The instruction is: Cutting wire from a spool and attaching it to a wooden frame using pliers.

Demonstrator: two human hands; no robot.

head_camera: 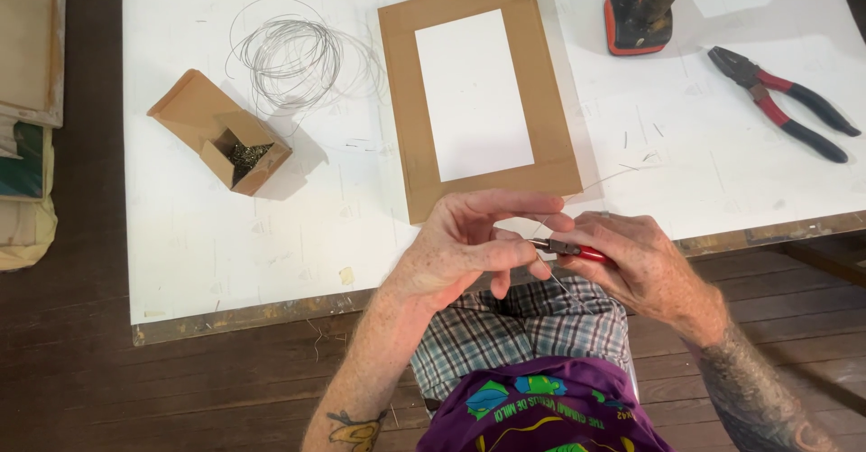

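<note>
The thin wire (552,276) is pinched by the left hand (469,244); red-handled pliers (568,251), gripped in the right hand (640,267), are best kept steady

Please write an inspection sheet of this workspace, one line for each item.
Surface: white table top, marked, edge worn.
Job's things: small red-handled pliers in right hand; thin wire pinched by left hand.
Clutter: wire coil, open cardboard box, brown cardboard frame, large pliers, red-black tool base.
Grip: both hands closed on their things.
Cables: nothing seen.
Surroundings: dark wooden floor, stacked boards on the left.
</note>
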